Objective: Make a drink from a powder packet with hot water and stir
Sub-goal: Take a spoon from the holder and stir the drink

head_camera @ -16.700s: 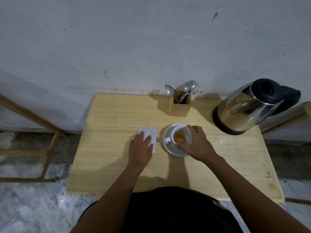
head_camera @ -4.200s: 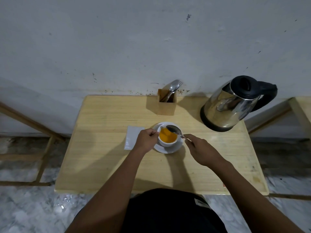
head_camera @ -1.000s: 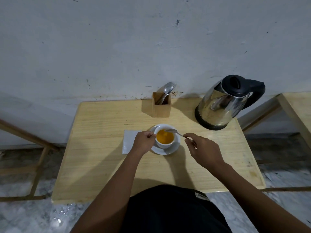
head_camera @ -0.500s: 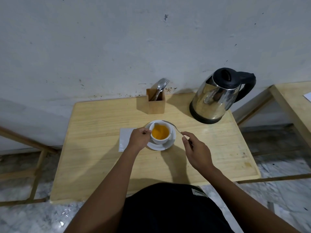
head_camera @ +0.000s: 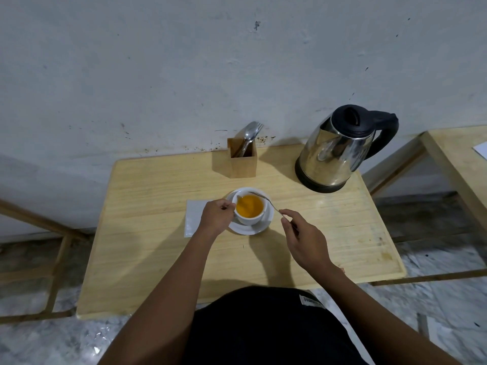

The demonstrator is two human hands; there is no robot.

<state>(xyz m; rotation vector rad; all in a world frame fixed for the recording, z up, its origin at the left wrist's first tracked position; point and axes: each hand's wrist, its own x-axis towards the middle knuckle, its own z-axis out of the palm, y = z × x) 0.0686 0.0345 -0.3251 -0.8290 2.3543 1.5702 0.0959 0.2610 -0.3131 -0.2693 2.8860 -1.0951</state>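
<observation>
A plain home corner: a small wooden table point(head_camera: 158, 248) against a stained wall point(head_camera: 158, 75), marble floor point(head_camera: 434, 312).

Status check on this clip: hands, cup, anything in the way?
Left hand grips the cup at its side. Right hand pinches the spoon, bowl at the far rim. Orange drink filled, cup on saucer. Nothing obstructing.

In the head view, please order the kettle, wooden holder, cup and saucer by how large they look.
1. kettle
2. saucer
3. wooden holder, close to the saucer; it stands farther away, so this is unsure
4. cup
</observation>
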